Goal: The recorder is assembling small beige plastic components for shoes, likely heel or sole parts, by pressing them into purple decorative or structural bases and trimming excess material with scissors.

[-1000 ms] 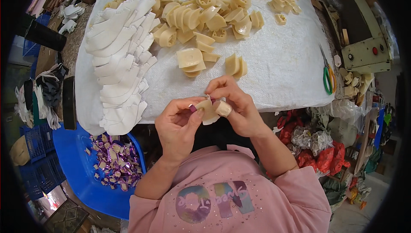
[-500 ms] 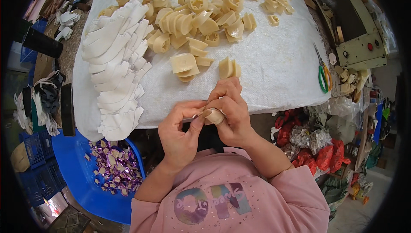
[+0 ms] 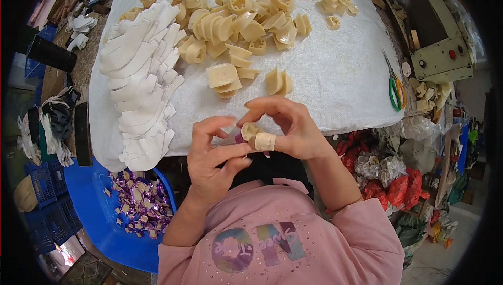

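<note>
Just in front of the table edge, both hands meet around a small purple and cream piece (image 3: 248,131); its exact kind is unclear. My left hand (image 3: 212,156) presses fingertips against its left and lower side, with the index finger raised. My right hand (image 3: 298,128) has its thumb on the piece and its other fingers arched over it. A beige tape wrap (image 3: 265,142) circles the right thumb. Beyond the hands, a short stack of curved cream pieces (image 3: 277,81) stands on the white woven sheet (image 3: 335,91). Another small cream stack (image 3: 224,79) lies left of it.
Overlapping white cut pieces (image 3: 139,86) cover the table's left side. Cream rolled pieces (image 3: 241,20) heap at the back. Green-and-orange-handled scissors (image 3: 395,91) lie right. A blue tub (image 3: 94,211) below left holds shiny purple pieces (image 3: 141,204). Red bags (image 3: 398,185) sit below right.
My hands have shifted slightly and their fingers have opened out, so the purple and cream piece now shows. My right fingers have moved back from the cream stack, which stays put.
</note>
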A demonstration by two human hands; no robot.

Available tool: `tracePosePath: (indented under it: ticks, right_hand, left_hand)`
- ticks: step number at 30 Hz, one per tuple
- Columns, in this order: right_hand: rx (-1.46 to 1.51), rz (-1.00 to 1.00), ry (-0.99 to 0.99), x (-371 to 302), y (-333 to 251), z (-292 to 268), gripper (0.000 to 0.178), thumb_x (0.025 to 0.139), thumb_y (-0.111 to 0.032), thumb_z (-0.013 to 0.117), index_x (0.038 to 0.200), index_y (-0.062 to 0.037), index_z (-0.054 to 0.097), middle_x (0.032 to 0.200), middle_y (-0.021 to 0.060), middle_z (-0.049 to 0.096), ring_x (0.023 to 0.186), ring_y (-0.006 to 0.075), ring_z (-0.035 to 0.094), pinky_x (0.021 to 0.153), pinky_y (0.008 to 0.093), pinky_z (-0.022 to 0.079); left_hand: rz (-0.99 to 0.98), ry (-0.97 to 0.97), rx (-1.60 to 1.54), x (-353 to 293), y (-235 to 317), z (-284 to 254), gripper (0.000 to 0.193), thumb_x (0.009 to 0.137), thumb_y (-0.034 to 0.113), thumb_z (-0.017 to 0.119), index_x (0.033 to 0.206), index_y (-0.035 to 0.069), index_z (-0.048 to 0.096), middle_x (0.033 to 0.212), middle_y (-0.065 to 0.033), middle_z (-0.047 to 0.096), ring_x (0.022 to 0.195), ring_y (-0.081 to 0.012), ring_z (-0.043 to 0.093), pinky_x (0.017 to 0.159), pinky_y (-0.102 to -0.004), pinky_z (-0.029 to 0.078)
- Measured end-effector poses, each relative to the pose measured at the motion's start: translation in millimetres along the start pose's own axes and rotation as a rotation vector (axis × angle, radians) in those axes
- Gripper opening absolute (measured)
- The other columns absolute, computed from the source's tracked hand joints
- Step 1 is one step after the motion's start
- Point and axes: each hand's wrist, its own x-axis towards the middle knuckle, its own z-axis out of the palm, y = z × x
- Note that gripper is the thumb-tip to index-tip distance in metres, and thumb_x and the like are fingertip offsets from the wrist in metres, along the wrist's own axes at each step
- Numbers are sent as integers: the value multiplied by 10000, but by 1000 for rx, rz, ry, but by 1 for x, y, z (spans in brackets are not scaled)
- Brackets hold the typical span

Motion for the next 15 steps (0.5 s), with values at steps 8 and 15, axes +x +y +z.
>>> tracePosePath:
  ticks: [8, 15]
  right_hand:
    - [-384, -206, -9, -2, -5, 15, 481, 702, -66, 742, 1147, -78, 561, 997, 57, 633, 843, 234, 571, 760, 335, 472]
    - [-505, -345, 7, -6, 1, 32, 365, 741, -186, 720, 1064, -80, 590, 1110, 106, 500, 1015, 278, 432, 869, 362, 365]
  left_hand:
    - [-712, -126, -857, 3, 10, 9, 507, 921, 186, 365, 1374, -14, 255, 1204, -118, 439, 1054, -162, 457, 884, -280, 381]
    - [-614, 50, -494, -4, 12, 23, 531, 919, 276, 385, 1359, 9, 253, 1145, -112, 471, 934, -131, 511, 786, -259, 435]
